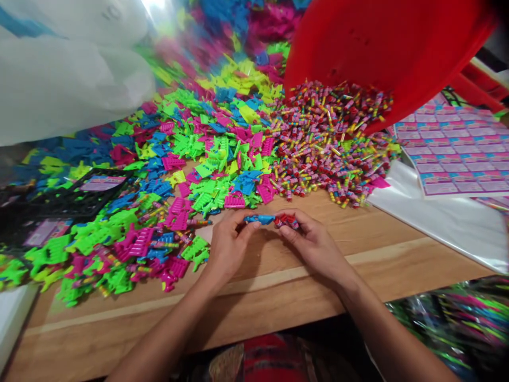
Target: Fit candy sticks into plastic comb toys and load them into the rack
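Blue plastic piece (260, 218) we're pinching in our left hand (233, 236), just beside small red tubes (287, 220) we're clutching in our right hand (314, 241); we're working over the wooden table (274, 284), near the multicoloured pile (214, 159).

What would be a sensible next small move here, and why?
Probably the right hand should bring one of its small reddish tubes to the blue plastic piece in the left hand: both hands already hold these in their fingertips, close beside each other above the wooden table. Whether a tube fits the piece, I cannot tell.
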Tool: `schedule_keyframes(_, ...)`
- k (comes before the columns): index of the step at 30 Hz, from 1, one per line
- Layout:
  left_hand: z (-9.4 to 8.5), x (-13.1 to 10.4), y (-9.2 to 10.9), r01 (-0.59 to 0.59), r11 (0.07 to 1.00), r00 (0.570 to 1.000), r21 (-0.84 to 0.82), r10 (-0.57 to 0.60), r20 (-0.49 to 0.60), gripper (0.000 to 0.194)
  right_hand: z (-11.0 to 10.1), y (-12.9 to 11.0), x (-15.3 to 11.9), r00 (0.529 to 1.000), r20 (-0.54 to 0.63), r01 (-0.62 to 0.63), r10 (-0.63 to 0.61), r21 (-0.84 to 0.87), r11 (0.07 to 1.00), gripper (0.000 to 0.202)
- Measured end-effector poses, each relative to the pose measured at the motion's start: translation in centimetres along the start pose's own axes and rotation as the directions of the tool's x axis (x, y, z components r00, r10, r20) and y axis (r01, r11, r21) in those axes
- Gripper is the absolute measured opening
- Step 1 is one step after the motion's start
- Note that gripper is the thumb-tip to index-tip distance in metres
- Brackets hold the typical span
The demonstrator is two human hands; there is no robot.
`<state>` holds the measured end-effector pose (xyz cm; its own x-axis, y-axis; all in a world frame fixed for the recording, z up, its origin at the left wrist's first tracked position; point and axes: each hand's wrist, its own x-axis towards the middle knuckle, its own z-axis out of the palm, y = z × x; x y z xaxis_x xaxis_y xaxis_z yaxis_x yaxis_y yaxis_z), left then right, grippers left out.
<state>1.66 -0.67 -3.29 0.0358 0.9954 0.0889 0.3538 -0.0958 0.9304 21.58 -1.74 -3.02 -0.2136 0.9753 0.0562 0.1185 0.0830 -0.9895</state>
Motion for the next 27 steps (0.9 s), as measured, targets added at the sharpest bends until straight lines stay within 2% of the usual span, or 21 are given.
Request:
schedule_keyframes(2,0.2,-0.4,0.0,0.089,0.989,0.992,-0.114,-0.078,0.096,0.027,-0.1,-0.3,-0.3,0.999,0.019,0.032,-0.031,-0.033,0.999,0.018)
schedule_keyframes(5,0.6,-0.9,0.3,0.256,0.906,0.961,-0.337,-0.203,0.185,0.042,-0.3,-0.6,-0.7,0.993,0.081,0.097,-0.088,-0.108,0.989,0.016)
schedule_keyframes(8,0.9,-1.2,0.7,0.3,0.815,0.953,-0.495,-0.283,0.111,0.046,-0.3,-0.5,-1.2,0.984,0.135,0.133,-0.113,-0.155,0.979,0.017)
schedule_keyframes(10,1.0,-1.4,0.9,0.315,0.754,0.939,-0.576,-0.338,0.07,0.06,-0.1,-0.2,-1.5,0.992,0.106,0.088,-0.076,-0.117,0.989,0.019)
schedule_keyframes(12,1.0,-1.6,1.2,0.358,0.687,0.918,-0.632,-0.382,0.104,0.067,0.1,0.1,-1.7,0.998,0.059,0.023,-0.02,-0.054,0.998,0.019)
schedule_keyframes(17,1.1,-2.1,2.0,0.441,0.57,0.883,-0.693,-0.414,0.221,0.042,0.1,0.3,-1.6,0.999,0.05,-0.001,0.004,-0.071,0.998,0.012)
schedule_keyframes(21,1.2,-2.5,2.5,0.47,0.493,0.865,-0.732,-0.421,0.273,0.038,0.0,0.1,-1.6,0.999,0.05,0.026,-0.021,-0.1,0.995,0.01)
schedule_keyframes(27,1.2,-2.7,2.9,0.496,0.395,0.849,-0.774,-0.41,0.334,0.035,0.0,0.1,-1.7,0.997,0.07,0.009,-0.009,0.011,1.0,0.014)
